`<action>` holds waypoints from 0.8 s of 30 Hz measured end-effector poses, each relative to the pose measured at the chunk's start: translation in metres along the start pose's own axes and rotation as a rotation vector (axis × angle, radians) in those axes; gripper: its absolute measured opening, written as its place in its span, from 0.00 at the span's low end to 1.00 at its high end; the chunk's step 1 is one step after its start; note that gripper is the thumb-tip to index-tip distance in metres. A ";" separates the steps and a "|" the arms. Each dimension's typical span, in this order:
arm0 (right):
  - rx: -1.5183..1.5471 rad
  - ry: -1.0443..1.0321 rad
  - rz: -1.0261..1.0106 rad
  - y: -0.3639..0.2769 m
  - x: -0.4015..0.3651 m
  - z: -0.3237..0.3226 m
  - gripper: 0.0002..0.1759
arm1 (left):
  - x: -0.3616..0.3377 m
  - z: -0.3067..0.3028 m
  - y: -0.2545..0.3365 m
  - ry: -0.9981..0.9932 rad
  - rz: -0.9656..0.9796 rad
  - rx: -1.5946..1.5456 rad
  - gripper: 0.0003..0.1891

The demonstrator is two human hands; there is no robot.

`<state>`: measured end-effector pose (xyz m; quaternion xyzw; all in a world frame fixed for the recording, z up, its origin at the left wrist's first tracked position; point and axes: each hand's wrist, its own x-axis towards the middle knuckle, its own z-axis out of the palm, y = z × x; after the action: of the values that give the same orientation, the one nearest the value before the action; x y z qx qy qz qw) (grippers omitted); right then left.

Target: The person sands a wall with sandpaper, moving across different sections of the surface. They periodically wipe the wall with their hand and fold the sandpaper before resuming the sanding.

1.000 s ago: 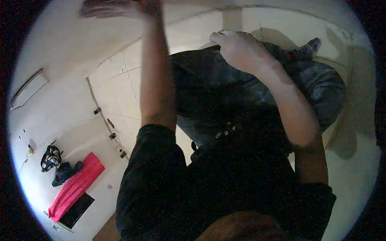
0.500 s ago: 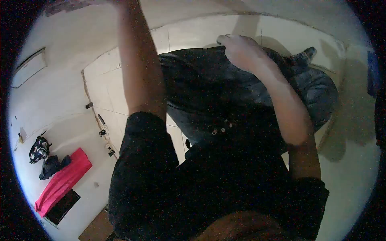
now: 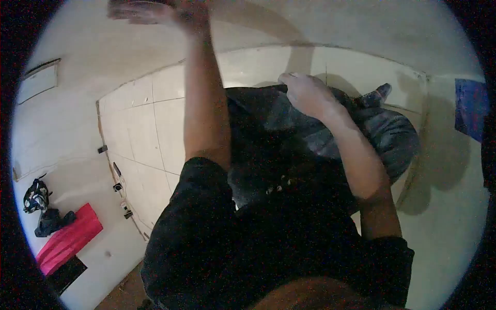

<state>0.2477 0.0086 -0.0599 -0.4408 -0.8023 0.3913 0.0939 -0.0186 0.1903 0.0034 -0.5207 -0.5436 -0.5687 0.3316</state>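
My left hand point(image 3: 150, 11) is raised at the top edge, in front of the pale wall, slightly blurred. Its fingers stretch out to the left, and no object shows in it. My right hand point(image 3: 310, 95) is at the far edge of my dark trousers point(image 3: 268, 116), over the bent leg. The fingers of that hand are curled together, and whatever they hold, if anything, is too small to tell. A foot point(image 3: 382, 93) pokes out beyond the legs on the right.
Pale floor tiles point(image 3: 139, 124) meet the wall behind my legs. On the left are a pink cloth point(image 3: 75, 235), a dark bundle point(image 3: 49, 222), a patterned bag point(image 3: 36, 196) and small dark items along the wall's base. A blue cloth point(image 3: 470, 108) hangs at the right.
The view has shifted, showing more of the upper wall. My left hand, barely in view earlier, now shows with its fingers spread to the left. My right hand stays over the leg.
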 end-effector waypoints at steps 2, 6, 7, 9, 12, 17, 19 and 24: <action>0.042 0.054 -0.012 0.003 -0.003 0.006 0.15 | 0.029 -0.004 -0.009 0.019 -0.021 0.009 0.37; 0.078 0.041 -0.020 -0.001 -0.001 0.003 0.15 | 0.014 -0.008 0.005 0.046 -0.020 0.009 0.36; 0.076 0.039 -0.001 -0.005 -0.001 0.001 0.15 | -0.003 -0.006 0.013 0.044 -0.011 0.006 0.36; 0.063 0.022 0.042 -0.012 -0.001 -0.004 0.15 | -0.039 -0.002 0.029 0.029 -0.007 0.001 0.36; 0.003 0.038 0.014 -0.003 -0.001 0.004 0.15 | -0.070 -0.004 0.054 -0.024 -0.059 -0.006 0.36; -0.075 0.019 -0.047 0.027 0.025 0.011 0.17 | -0.034 -0.003 0.068 -0.062 -0.232 -0.095 0.39; -0.109 0.025 -0.042 0.029 0.020 0.014 0.16 | 0.003 -0.016 0.088 -0.134 -0.210 -0.105 0.37; -0.201 0.025 -0.067 0.027 0.029 0.010 0.15 | 0.008 -0.017 0.089 -0.314 -0.109 -0.045 0.38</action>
<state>0.2421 0.0338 -0.0916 -0.4259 -0.8506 0.2998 0.0723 0.0598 0.1584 0.0373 -0.5802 -0.6034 -0.5094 0.1995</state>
